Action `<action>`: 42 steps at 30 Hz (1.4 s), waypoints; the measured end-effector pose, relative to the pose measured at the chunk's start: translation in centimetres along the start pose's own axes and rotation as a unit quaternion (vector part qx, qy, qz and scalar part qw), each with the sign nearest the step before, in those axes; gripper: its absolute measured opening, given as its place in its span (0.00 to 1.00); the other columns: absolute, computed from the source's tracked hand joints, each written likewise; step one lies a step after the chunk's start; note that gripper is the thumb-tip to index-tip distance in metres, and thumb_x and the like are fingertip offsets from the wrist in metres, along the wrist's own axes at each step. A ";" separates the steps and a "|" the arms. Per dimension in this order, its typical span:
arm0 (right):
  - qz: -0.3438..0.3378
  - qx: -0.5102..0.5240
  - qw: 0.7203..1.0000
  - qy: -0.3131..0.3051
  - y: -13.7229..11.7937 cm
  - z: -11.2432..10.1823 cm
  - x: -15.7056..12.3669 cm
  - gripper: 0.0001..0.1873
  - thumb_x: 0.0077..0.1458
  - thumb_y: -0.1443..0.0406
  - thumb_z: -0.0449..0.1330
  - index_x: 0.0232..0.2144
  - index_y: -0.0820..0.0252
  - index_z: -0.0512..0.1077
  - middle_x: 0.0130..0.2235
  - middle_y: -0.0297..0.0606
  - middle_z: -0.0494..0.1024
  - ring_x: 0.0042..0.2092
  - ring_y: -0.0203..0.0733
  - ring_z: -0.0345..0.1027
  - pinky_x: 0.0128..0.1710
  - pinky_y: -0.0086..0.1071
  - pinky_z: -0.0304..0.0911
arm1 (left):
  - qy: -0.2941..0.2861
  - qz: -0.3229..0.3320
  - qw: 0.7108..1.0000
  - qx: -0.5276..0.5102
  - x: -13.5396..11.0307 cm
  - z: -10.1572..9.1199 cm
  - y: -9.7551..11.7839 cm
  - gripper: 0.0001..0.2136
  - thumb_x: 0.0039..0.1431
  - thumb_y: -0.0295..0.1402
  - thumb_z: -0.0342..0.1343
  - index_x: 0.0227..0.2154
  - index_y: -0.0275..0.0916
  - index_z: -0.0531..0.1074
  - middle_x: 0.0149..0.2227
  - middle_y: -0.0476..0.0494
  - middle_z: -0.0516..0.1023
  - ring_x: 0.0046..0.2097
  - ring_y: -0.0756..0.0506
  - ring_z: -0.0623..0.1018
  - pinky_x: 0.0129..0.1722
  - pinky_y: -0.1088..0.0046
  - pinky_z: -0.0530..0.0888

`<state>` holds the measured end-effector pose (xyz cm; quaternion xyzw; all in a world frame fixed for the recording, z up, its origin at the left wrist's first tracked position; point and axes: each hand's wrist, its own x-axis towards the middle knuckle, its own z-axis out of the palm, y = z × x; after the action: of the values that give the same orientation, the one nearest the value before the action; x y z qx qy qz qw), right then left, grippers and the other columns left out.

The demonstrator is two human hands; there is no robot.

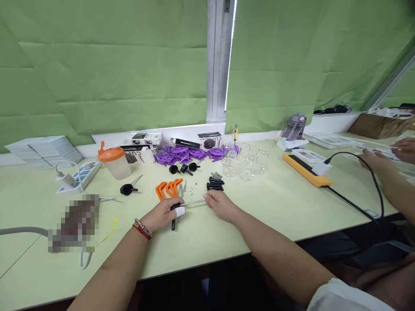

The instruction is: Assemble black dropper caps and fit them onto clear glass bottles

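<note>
My left hand (164, 213), its thumb wrapped in white tape, is closed around a black part; a short black handle (173, 224) sticks out below the fingers. From that part a thin metal rod (194, 202) runs right, and my right hand (221, 205) pinches its far end. My fingers hide most of the black part. Just beyond the left hand lie orange L-shaped pieces (161, 191) and long screws (182, 190). Black tubes (215, 185) and springs (216, 176) sit past the right hand. Tiny pieces (191, 190) are scattered between.
Purple plastic frames (178, 155), black cup-shaped parts (184, 169) and clear glass cups (248, 164) stand farther back. An orange-lidded cup (116, 164) and power strip (87, 175) are left. Right: an orange power strip (304, 170) and another person's hands (376, 160).
</note>
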<state>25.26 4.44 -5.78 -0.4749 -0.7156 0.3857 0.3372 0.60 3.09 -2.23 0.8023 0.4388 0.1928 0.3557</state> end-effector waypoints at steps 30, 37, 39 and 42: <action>0.040 0.078 0.996 0.034 -0.2 -0.4 0.1 0.08 0.47 0.61 0.60 0.24 0.62 0.72 0.22 0.30 0.64 0.25 0.32 0.52 0.25 0.28 0.50 | -0.014 -0.009 1.000 -0.008 0.2 -0.1 0.1 0.15 0.60 0.45 0.49 0.37 0.38 0.69 0.29 0.50 0.64 0.31 0.49 0.63 0.32 0.74 0.63; 0.034 0.080 0.996 -0.005 -0.6 -0.7 0.0 0.14 0.52 0.58 0.56 0.21 0.62 0.68 0.21 0.30 0.64 0.23 0.31 0.51 0.24 0.28 0.49 | -0.018 0.001 1.000 0.009 0.3 -0.3 0.1 0.15 0.61 0.46 0.48 0.37 0.38 0.69 0.29 0.50 0.64 0.31 0.49 0.63 0.32 0.74 0.64; 0.046 0.110 0.993 -0.022 -0.5 -0.8 0.0 0.15 0.53 0.56 0.56 0.24 0.62 0.69 0.23 0.31 0.67 0.22 0.30 0.52 0.24 0.28 0.50 | -0.014 0.007 1.000 0.010 0.3 -0.3 0.1 0.16 0.61 0.46 0.48 0.36 0.37 0.69 0.29 0.50 0.64 0.31 0.49 0.64 0.33 0.74 0.64; 0.065 0.187 0.980 -0.037 -0.3 -0.9 0.0 0.15 0.50 0.54 0.60 0.33 0.61 0.70 0.27 0.31 0.69 0.23 0.30 0.55 0.23 0.27 0.51 | -0.008 0.000 1.000 0.002 0.4 -0.4 0.2 0.16 0.60 0.46 0.48 0.36 0.37 0.69 0.29 0.50 0.64 0.31 0.49 0.63 0.32 0.74 0.64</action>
<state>25.95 4.57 -5.11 -0.4342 -0.6105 0.5508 0.3680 0.65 3.48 -1.81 0.8044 0.4364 0.1854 0.3580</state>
